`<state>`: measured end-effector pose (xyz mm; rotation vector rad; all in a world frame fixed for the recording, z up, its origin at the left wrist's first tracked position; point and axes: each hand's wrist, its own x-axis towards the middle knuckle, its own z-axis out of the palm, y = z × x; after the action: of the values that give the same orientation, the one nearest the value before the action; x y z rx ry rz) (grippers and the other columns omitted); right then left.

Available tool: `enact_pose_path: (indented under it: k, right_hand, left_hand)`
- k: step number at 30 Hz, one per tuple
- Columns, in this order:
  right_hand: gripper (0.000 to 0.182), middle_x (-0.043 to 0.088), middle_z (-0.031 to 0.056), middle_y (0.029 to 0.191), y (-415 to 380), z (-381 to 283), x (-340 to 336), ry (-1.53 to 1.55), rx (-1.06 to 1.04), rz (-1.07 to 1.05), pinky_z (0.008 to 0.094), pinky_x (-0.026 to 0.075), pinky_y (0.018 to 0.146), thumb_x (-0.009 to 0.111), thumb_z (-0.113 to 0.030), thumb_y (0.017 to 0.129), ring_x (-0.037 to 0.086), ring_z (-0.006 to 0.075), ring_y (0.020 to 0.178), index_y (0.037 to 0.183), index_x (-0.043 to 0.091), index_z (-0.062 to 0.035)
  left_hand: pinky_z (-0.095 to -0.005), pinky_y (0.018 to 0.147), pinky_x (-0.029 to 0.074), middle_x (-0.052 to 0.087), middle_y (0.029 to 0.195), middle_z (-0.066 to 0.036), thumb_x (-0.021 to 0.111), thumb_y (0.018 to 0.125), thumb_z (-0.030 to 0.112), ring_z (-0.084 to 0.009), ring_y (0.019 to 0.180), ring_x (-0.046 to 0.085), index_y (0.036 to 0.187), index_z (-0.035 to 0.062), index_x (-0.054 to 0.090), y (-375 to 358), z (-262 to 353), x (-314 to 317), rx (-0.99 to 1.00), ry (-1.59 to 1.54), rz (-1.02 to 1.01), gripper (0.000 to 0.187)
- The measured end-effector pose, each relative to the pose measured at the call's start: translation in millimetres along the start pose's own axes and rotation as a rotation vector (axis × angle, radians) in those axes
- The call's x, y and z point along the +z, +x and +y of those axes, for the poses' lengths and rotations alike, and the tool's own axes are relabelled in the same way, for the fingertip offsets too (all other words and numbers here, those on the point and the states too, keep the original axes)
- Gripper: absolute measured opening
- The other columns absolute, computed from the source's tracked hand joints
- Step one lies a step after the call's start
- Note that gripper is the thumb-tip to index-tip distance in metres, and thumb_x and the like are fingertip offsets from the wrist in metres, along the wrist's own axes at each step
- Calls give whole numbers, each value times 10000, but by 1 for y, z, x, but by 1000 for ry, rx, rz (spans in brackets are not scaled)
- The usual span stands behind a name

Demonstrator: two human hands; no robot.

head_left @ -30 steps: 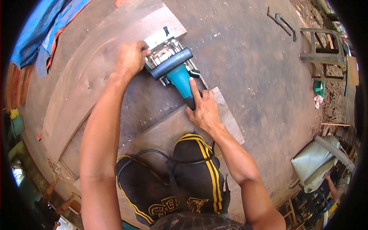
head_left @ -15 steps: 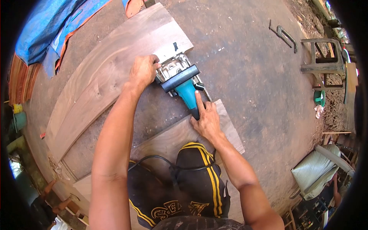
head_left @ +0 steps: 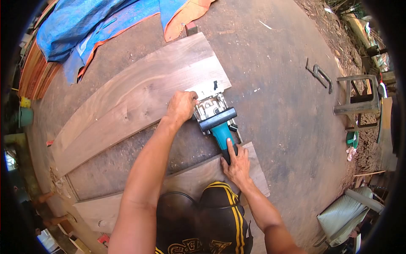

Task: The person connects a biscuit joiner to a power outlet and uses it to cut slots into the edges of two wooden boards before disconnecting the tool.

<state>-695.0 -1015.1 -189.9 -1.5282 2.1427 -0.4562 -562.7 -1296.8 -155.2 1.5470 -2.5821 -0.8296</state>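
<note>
A teal biscuit joiner [head_left: 221,134] with a black front handle sits against the near edge of a wide wooden board [head_left: 139,89], close to its right end. My left hand [head_left: 182,105] grips the joiner's metal fence, its fingertips on the board side and partly hidden. My right hand [head_left: 237,163] is wrapped round the black rear end of the joiner, one finger stretched along the teal body. Below it lies a second wooden board [head_left: 190,180], partly under my knees. A black cord [head_left: 179,193] crosses in front of my legs.
A blue and orange tarp [head_left: 97,31] lies at the upper left beside stacked reddish planks [head_left: 40,78]. On the right are a C-clamp [head_left: 323,78] on the floor, a plastic stool [head_left: 359,97] and a green cup [head_left: 352,139]. Another person's arm [head_left: 48,197] shows at the lower left.
The head view has shifted, so boards, tool and hands appear lower and further right. Both hands keep their hold on the biscuit joiner, which stays at the same board edge.
</note>
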Motion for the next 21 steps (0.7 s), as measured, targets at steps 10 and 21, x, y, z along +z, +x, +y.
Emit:
enact_pose_path:
  k: [10, 21]
  right_hand:
    - [862, 539, 274, 1290, -7, 3, 7, 39, 50, 43, 532, 537, 837, 768, -183, 786, 525, 451, 1112, 1568, 420, -283]
    - [827, 549, 256, 1249, 2, 8, 7, 49, -23, 74, 491, 556, 801, 788, -195, 799, 543, 402, 1050, 1544, 446, -306]
  left_hand:
    - [-455, 885, 557, 733, 1010, -224, 722, 929, 239, -384, 962, 713, 1099, 90, 772, 3, -13, 17, -49, -81, 50, 231]
    - [-413, 878, 554, 760, 987, -193, 739, 927, 217, -309, 923, 744, 1091, 79, 771, 1, 6, 3, -3, 42, 29, 216]
